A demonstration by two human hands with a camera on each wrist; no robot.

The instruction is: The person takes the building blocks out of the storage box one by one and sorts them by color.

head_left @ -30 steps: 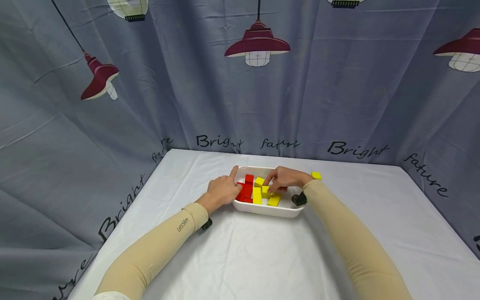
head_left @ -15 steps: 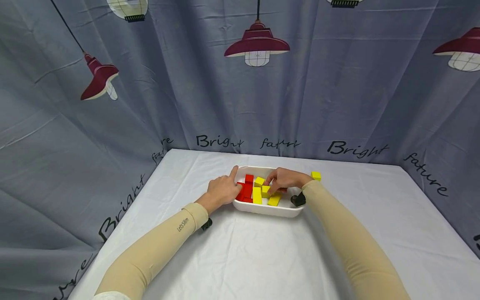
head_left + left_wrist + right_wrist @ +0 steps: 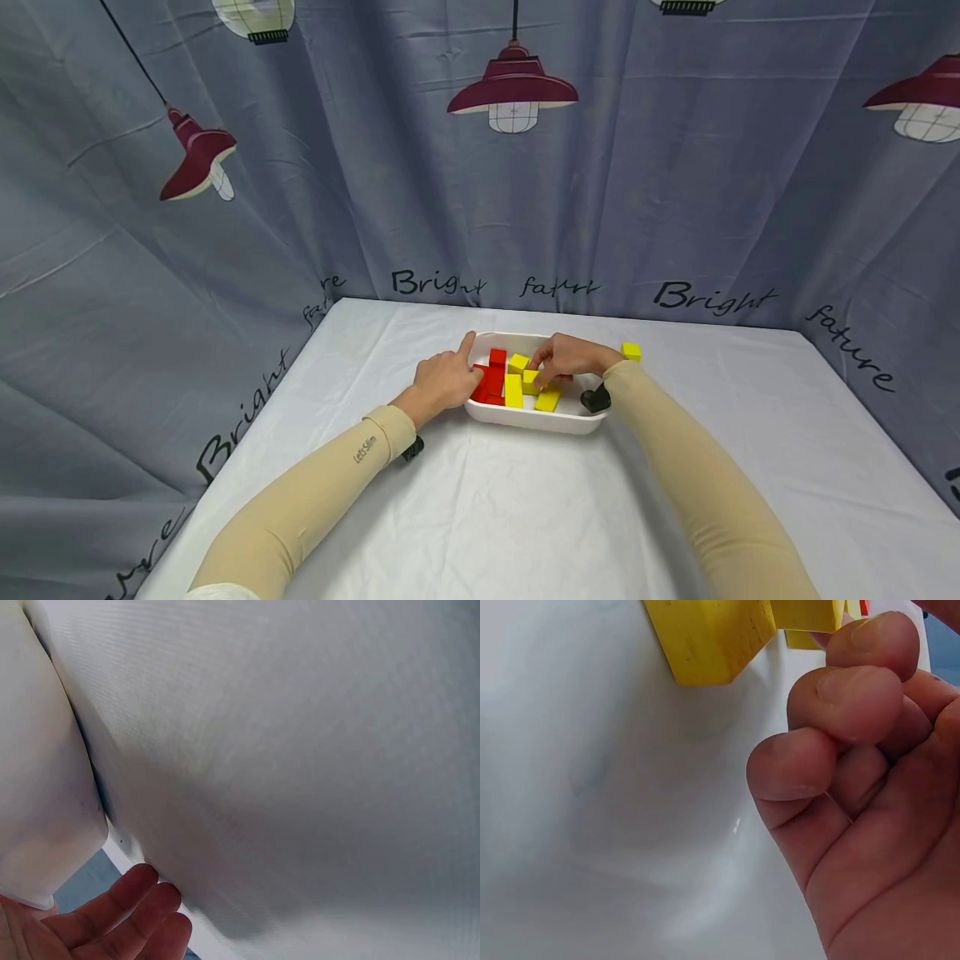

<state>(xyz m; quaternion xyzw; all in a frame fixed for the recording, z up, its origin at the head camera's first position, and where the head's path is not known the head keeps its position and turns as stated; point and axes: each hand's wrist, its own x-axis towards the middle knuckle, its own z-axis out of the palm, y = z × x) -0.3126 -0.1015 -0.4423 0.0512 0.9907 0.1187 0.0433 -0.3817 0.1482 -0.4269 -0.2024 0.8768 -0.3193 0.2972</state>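
Note:
A white tray [image 3: 540, 421] holds several red blocks [image 3: 492, 382] at its left end and several yellow blocks [image 3: 513, 390] in the middle. At the left end of the tray, my left hand [image 3: 444, 381] grips the rim, its thumb reaching over the inside and the index finger lying along the far corner. Its other fingers [image 3: 142, 915] stay outside the wall in the left wrist view. My right hand [image 3: 573, 356] reaches into the tray and pinches a yellow block [image 3: 530, 382] between thumb and index finger. Its remaining fingers [image 3: 844, 705] are curled under the palm.
Another yellow block [image 3: 631, 352] lies on the white-covered table [image 3: 525, 517], behind the right wrist. A dark wrist camera [image 3: 596, 399] overlaps the tray's right end. A grey curtain [image 3: 675, 208] with printed lamps hangs behind the table.

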